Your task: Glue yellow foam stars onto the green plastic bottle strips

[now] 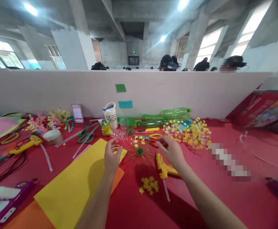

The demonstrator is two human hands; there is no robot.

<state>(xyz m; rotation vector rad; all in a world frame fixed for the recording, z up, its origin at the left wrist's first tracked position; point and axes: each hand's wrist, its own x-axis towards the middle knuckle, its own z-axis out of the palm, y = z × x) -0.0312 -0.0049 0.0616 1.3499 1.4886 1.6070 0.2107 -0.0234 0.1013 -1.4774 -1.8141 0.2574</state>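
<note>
Bare worktop (134,213) between forearms (200,189), clear up to loose yellow stars (150,185). Glue gun (162,166) blocks low path beside right hand (171,149); green bottles (175,113) crowd beyond cut bottle piece (140,152), partition (153,82) walls off far side.

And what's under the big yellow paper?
Orange paper sticks out on the right and bottom left, and a pink sliver at upper left. The yellow paper hides the rest.

Glaring ceiling lamps (30,9), bright windows (209,45), soft shadows across the tabletop (129,206), stretched edges.
</note>
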